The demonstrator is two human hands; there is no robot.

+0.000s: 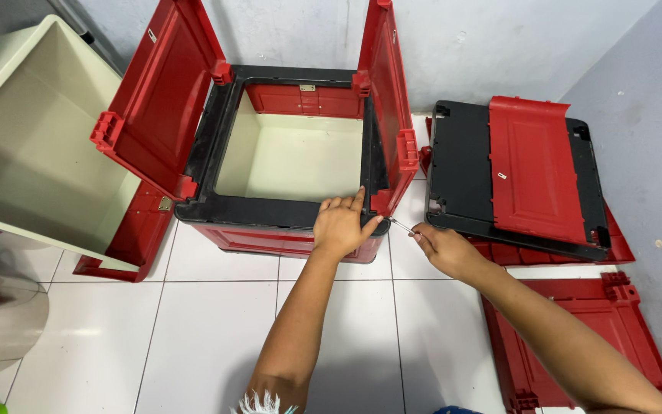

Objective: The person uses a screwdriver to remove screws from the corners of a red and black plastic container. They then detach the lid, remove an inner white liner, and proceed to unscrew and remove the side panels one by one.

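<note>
At the centre of the frame, two bare hands work at the front right corner of a red box with a black rim.

The left hand (340,227) reaches up from the bottom of the frame on a straight forearm and lies palm down on the black rim (207,138) of the red box (285,239), fingers loosely spread and curled over the edge, forefinger pointing up along the inner edge; it grips nothing. The right hand (442,247) comes in from the lower right, arm stretched diagonally, fingers pinched shut round a thin metal tool (401,225) whose tip points at the box corner just beside the left thumb. Two red side panels (164,92) stand hinged upward. At right, a black and red lid (516,172) lies on the white tiled floor (216,330).
</note>
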